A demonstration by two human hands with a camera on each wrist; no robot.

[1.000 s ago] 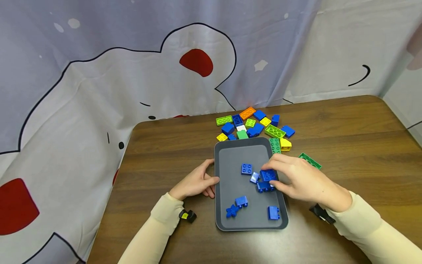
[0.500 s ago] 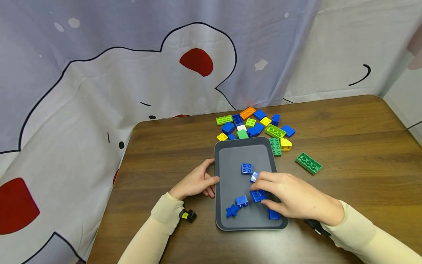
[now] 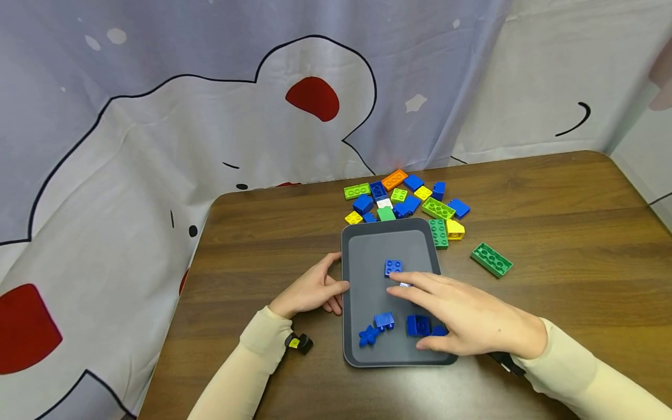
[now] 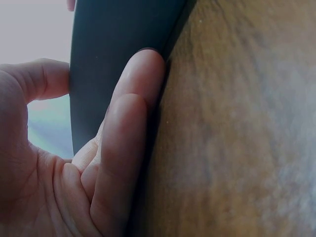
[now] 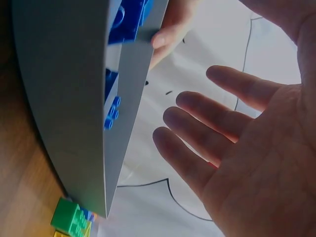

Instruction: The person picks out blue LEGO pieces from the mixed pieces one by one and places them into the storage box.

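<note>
My left hand (image 3: 313, 289) holds the left edge of a dark grey tray (image 3: 362, 242), thumb at the rim and fingers against the outer wall. Over the tray's right side, my right hand (image 3: 462, 312) has its fingers spread, with nothing between them. Below those fingers lies a blue brick (image 3: 418, 325), hollow side showing, next to another blue brick (image 3: 439, 331) partly covered by the hand. A four-stud blue brick (image 3: 392, 266) sits close to the right fingertips. Nearer the front left are a blue brick (image 3: 384, 320) and a blue star-shaped piece (image 3: 368, 336).
Behind the tray lies a pile of loose bricks, among them an orange brick (image 3: 394, 179) and a lime brick (image 3: 438, 208). A green brick (image 3: 492, 259) rests alone on the wooden table (image 3: 556, 245) to the right. A patterned curtain (image 3: 173, 140) hangs behind.
My right hand has moved a blue brick toward the tray's front, let go of it and spread its fingers. The left hand has stayed at the tray's edge.
</note>
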